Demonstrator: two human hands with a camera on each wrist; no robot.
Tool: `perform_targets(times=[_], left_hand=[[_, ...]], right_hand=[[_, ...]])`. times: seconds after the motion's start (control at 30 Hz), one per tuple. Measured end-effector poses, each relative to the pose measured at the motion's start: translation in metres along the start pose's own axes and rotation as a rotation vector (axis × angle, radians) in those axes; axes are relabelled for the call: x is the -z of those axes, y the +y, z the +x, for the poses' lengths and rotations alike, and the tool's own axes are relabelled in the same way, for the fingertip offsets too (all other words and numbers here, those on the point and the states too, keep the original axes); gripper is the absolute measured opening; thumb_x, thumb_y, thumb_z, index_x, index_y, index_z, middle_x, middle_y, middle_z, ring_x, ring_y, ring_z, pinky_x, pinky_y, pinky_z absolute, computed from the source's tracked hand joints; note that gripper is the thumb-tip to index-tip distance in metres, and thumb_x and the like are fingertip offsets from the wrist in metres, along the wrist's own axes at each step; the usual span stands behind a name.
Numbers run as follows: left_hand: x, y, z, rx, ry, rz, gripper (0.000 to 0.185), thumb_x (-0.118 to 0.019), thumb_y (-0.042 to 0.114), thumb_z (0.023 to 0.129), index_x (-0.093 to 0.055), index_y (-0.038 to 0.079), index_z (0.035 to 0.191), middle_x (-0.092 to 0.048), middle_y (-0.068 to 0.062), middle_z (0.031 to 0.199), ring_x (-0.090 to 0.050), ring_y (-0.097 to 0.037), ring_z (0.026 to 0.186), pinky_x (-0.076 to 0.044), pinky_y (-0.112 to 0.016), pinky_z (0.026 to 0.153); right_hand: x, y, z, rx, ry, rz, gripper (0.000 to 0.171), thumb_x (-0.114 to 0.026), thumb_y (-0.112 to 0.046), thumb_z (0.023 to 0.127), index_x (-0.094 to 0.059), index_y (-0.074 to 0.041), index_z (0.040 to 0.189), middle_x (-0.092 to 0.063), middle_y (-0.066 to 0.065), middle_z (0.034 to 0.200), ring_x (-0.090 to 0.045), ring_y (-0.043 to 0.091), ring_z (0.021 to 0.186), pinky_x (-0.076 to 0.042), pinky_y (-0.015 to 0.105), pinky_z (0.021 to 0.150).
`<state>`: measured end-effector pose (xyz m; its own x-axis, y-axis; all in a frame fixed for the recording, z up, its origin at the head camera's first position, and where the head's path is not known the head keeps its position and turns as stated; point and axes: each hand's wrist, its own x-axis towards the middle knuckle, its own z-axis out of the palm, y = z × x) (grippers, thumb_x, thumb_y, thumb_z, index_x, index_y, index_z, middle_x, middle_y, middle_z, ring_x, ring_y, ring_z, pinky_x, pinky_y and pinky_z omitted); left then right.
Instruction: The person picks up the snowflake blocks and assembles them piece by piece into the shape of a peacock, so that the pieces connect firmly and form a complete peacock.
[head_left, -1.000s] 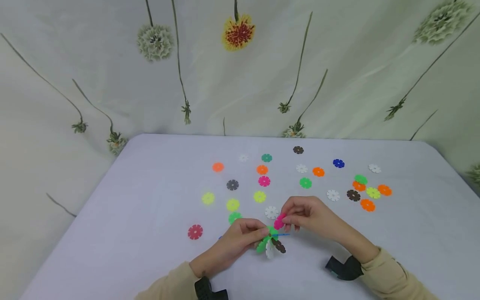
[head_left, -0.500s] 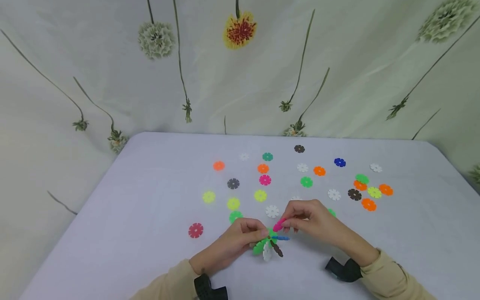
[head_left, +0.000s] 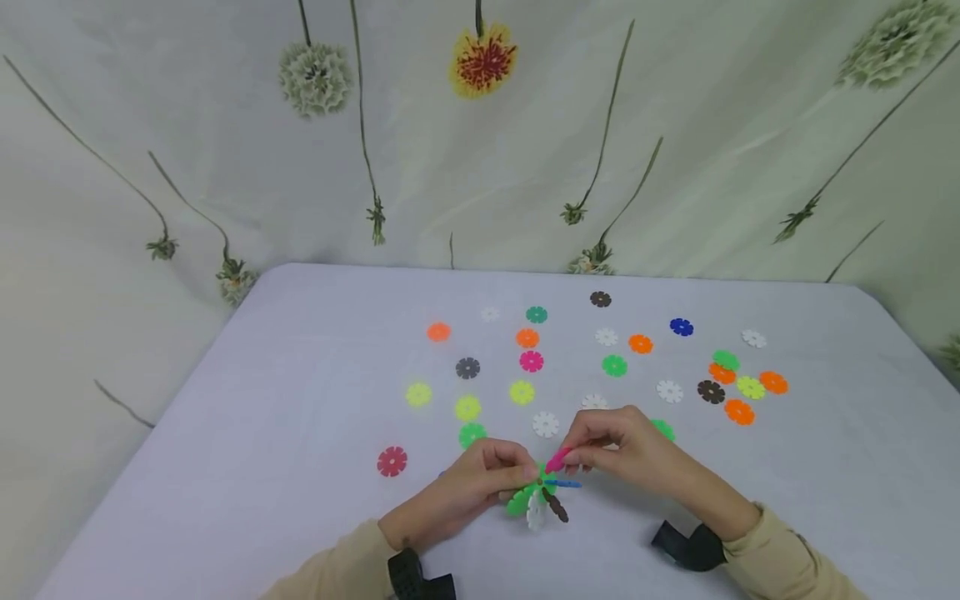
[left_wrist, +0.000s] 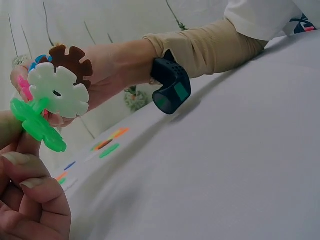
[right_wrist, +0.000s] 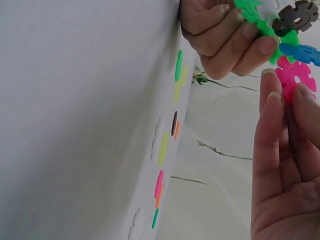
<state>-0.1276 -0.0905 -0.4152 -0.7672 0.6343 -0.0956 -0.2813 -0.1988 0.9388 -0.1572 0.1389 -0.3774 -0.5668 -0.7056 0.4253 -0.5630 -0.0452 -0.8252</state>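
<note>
My left hand (head_left: 483,483) pinches a cluster of notched plastic discs joined at their slots. Green discs (left_wrist: 37,125), a white disc (left_wrist: 59,90), a brown disc (left_wrist: 72,65) and a blue disc (head_left: 564,483) fan out from it. A pink notched disc (right_wrist: 296,79) is pinched between thumb and fingers of my right hand (head_left: 626,446). In the right wrist view its edge meets the green part of the cluster beside the blue disc; whether the slots interlock I cannot tell. Both hands are above the table, close together.
Loose notched discs lie spread over the white table (head_left: 300,375), among them a red disc (head_left: 392,461), a yellow disc (head_left: 522,392) and a dark blue disc (head_left: 681,327). Some at the right overlap, such as an orange disc (head_left: 722,372). A flower-printed cloth (head_left: 525,167) hangs behind.
My right hand has moved slightly down and toward the cluster, bringing the pink disc against it. The cluster has turned a little in my left hand, and the brown disc now appears more edge-on.
</note>
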Motion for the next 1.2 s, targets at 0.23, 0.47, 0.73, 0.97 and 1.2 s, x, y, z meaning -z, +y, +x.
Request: perform_targets(times=[0.23, 0.47, 0.73, 0.97, 1.2], left_hand=[[-0.003, -0.003, 0.002, -0.038, 0.011, -0.023, 0.01, -0.063, 0.019, 0.091, -0.069, 0.014, 0.085, -0.05, 0.004, 0.069, -0.041, -0.01, 0.062, -0.037, -0.019, 0.058], [-0.006, 0.001, 0.004, -0.014, 0.047, -0.062, 0.006, -0.063, 0.017, 0.091, -0.068, 0.013, 0.088, -0.054, 0.002, 0.074, -0.045, -0.011, 0.066, -0.041, -0.019, 0.062], [-0.004, 0.002, 0.003, 0.04, 0.099, -0.172, 0.012, -0.063, 0.005, 0.089, -0.06, 0.006, 0.1, -0.063, -0.006, 0.091, -0.062, -0.014, 0.081, -0.05, -0.027, 0.081], [-0.003, 0.001, 0.004, 0.047, 0.152, -0.207, 0.016, -0.062, 0.002, 0.089, -0.056, 0.001, 0.104, -0.066, -0.009, 0.094, -0.065, -0.019, 0.09, -0.049, -0.03, 0.084], [-0.005, 0.003, 0.004, 0.056, 0.238, -0.262, 0.01, -0.058, 0.001, 0.092, -0.054, 0.0, 0.101, -0.068, -0.012, 0.097, -0.065, -0.02, 0.092, -0.048, -0.028, 0.085]], right_hand=[[-0.007, -0.003, -0.001, -0.049, 0.054, -0.029, 0.012, -0.068, 0.006, 0.081, -0.066, -0.004, 0.088, -0.067, 0.004, 0.077, -0.062, 0.021, 0.063, -0.054, 0.032, 0.058], [0.012, -0.014, 0.004, -0.171, 0.094, -0.212, 0.019, -0.069, -0.001, 0.083, -0.068, -0.007, 0.101, -0.068, -0.003, 0.088, -0.063, 0.016, 0.071, -0.053, 0.029, 0.06], [0.07, -0.014, -0.026, -0.615, 0.0, -0.689, 0.035, -0.074, -0.02, 0.081, -0.061, -0.008, 0.111, -0.058, -0.003, 0.092, -0.054, 0.013, 0.078, -0.048, 0.029, 0.064], [0.08, 0.001, -0.051, -0.635, -0.124, -0.666, 0.032, -0.079, -0.021, 0.075, -0.053, -0.014, 0.093, -0.048, -0.005, 0.081, -0.046, 0.011, 0.069, -0.043, 0.027, 0.062], [0.054, 0.0, -0.036, -0.498, 0.057, -0.378, 0.017, -0.068, 0.0, 0.083, -0.054, -0.008, 0.09, -0.061, -0.002, 0.072, -0.06, 0.011, 0.063, -0.052, 0.024, 0.06]])
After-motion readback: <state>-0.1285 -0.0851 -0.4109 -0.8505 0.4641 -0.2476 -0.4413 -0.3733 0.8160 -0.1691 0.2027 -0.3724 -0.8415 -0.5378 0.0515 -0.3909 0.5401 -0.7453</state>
